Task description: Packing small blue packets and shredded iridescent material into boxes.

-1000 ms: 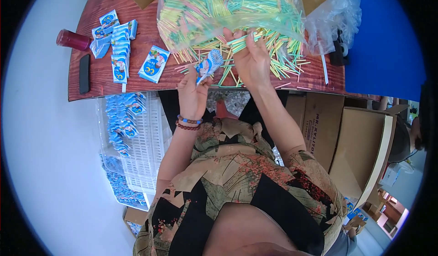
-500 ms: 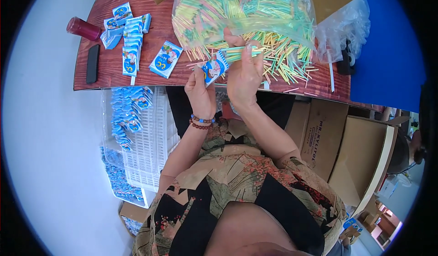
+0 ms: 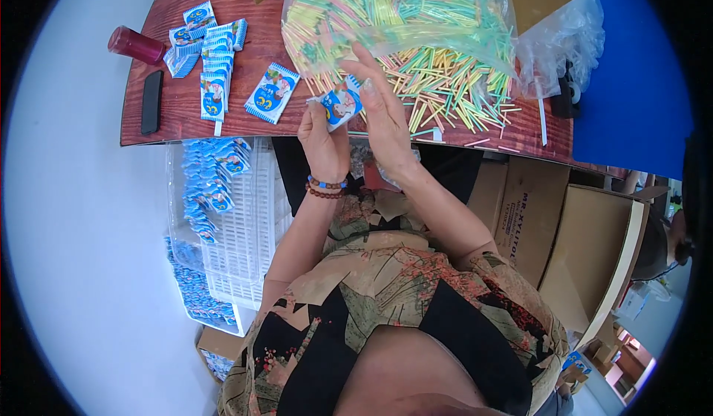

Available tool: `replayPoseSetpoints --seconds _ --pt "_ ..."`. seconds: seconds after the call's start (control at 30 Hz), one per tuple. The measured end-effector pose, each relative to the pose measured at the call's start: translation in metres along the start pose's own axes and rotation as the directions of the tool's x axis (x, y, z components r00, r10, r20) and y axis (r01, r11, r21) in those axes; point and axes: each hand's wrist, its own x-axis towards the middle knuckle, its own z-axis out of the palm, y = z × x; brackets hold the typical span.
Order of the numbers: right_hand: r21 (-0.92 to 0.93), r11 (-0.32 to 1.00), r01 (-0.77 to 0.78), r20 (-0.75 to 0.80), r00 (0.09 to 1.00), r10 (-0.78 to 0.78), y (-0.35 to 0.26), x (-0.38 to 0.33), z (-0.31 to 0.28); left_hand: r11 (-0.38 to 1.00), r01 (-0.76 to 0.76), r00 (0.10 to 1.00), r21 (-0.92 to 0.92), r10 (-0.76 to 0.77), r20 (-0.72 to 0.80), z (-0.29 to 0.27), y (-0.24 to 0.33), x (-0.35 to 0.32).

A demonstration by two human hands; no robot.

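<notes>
My left hand (image 3: 324, 141) is closed on a small blue-and-white packet (image 3: 343, 106), pinching its lower left corner just above the table's near edge. Beside the packet's right side is my right hand (image 3: 386, 123), its fingers stretched out and apart, with nothing visible in them. Whether its thumb touches the packet I cannot tell. Behind both hands lies a heap of thin pastel sticks (image 3: 438, 93) in yellow, green and pink, spilling from a large clear plastic bag (image 3: 401, 8). Another similar packet (image 3: 273, 93) rests flat on the table to the left of my left hand.
Farther left are a row of overlapping packets (image 3: 215, 74), a red jar (image 3: 137, 46) on its side and a black oblong object (image 3: 151, 103). A white basket (image 3: 245, 215) with strips of packets stands below the table. Cardboard boxes (image 3: 531, 215) stand at the right.
The bundle of pastel sticks that my right hand held at the packet's upper end is no longer visible. My right hand's fingers have straightened, and the packet has shifted slightly left.
</notes>
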Motion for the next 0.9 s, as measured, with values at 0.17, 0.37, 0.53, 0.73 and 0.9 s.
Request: replayPoseSetpoints --seconds 0.17,0.37,0.53,0.73,0.9 --pt "0.059 0.994 -0.087 -0.002 0.996 0.088 0.005 0.024 -0.029 0.993 0.107 0.993 -0.042 -0.104 0.059 -0.012 0.005 0.010" --pt "-0.832 0.555 -0.003 0.148 0.963 0.226 0.038 0.025 -0.072 0.980 0.106 0.993 -0.170 -0.094 0.075 -0.022 0.008 0.018" --pt "-0.971 0.236 -0.022 0.048 0.957 0.287 0.060 0.036 -0.057 0.983 0.097 0.994 -0.155 -0.087 0.073 -0.021 0.012 0.016" --pt "-0.896 0.443 0.034 0.199 0.922 0.333 0.042 0.039 -0.057 0.989 0.046 0.995 -0.139 -0.033 0.091 -0.028 0.023 0.015" --pt "0.038 0.970 -0.238 0.141 0.963 0.231 -0.021 0.044 -0.024 0.983 0.053 0.995 -0.174 -0.038 0.091 -0.034 0.019 0.020"
